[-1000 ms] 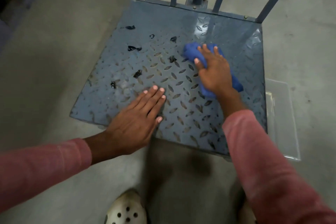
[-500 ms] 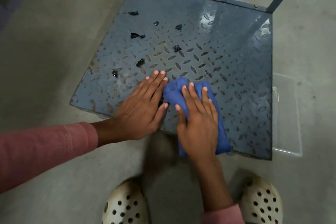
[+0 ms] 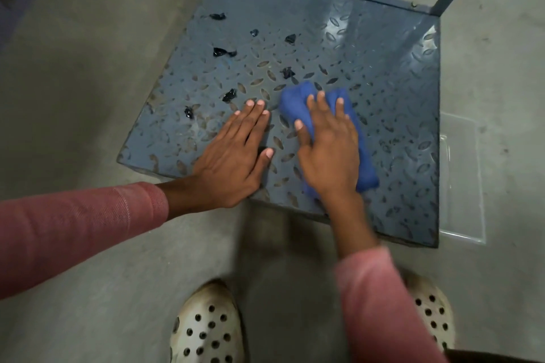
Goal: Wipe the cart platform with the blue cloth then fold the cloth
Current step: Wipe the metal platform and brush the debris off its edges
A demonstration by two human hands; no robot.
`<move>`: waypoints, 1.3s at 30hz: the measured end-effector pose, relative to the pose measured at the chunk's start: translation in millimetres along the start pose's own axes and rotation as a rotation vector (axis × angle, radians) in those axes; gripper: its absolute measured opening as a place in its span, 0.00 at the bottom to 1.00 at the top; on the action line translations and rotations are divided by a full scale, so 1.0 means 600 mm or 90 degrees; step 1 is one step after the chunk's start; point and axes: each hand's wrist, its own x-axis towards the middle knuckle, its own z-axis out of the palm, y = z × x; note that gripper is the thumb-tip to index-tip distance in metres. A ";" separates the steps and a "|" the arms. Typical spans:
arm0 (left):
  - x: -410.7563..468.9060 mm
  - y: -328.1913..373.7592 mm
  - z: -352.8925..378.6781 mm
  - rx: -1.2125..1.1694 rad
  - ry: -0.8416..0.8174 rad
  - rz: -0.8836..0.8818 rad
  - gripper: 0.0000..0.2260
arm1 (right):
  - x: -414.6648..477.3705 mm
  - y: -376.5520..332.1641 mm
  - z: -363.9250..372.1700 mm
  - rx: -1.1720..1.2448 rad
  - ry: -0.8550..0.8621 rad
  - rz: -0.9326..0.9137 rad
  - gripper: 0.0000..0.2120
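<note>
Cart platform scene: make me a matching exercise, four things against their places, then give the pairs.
Things:
1. blue cloth
2. left hand
3. black scraps
4. clear plastic sheet

Places:
A. scattered on the platform's far left part
B. on the floor right of the cart platform
C. under the right hand
D. flat on the bare platform, left of the cloth

Pairs: 1-C, 2-D, 3-A, 4-B

Long pink knit sleeves (image 3: pixel 79 233) with a fine ribbed weave cover both arms to the wrists. The feet wear scuffed off-white perforated clogs (image 3: pixel 208 326) dotted with round holes.
</note>
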 end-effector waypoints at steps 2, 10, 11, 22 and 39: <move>-0.001 -0.001 0.002 -0.009 0.004 0.000 0.30 | -0.081 -0.024 0.004 -0.001 -0.004 -0.009 0.26; -0.001 0.004 -0.008 -0.003 -0.010 -0.011 0.31 | -0.032 0.006 -0.007 0.054 -0.020 -0.051 0.24; -0.002 0.005 -0.009 0.002 -0.013 -0.013 0.31 | -0.002 0.022 -0.012 0.059 -0.013 -0.044 0.24; -0.004 0.011 -0.013 0.064 -0.004 -0.048 0.32 | 0.136 -0.072 0.034 0.004 -0.039 -0.038 0.25; -0.054 0.001 -0.012 0.073 0.025 -0.116 0.32 | -0.013 0.078 -0.039 0.013 0.038 0.081 0.26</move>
